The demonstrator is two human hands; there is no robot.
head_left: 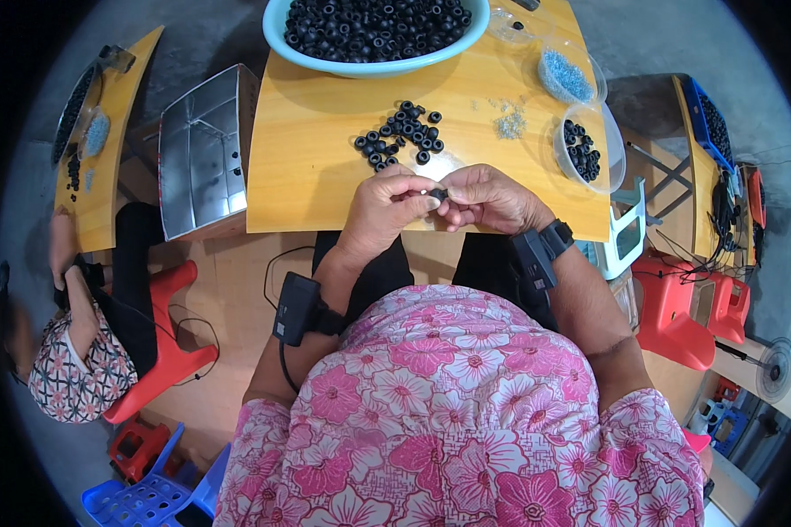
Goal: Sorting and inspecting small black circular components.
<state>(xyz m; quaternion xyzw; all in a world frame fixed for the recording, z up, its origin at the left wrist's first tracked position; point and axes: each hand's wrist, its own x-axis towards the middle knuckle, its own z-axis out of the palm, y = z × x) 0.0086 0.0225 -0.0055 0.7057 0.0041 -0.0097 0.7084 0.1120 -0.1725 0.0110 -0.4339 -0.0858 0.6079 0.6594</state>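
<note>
Over the near edge of the yellow table (316,167), my left hand (385,204) and my right hand (488,195) meet at the fingertips. Between them is a small black ring-shaped part (438,194), pinched from both sides and mostly covered by thumbs and fingers. Just beyond my hands lies a loose pile of similar black ring-shaped parts (402,132). Farther right, some tiny clear pieces (510,121) are scattered on the wood. To the right of my hands, a clear round tub (561,145) holds more black parts.
A light-blue basin (325,64) heaped with black parts stands at the far edge. Pale blue bits fill a clear bowl (564,77) at far right. Left of the table is an open box with a silvery lining (198,149). Another person (83,351) sits at a left table.
</note>
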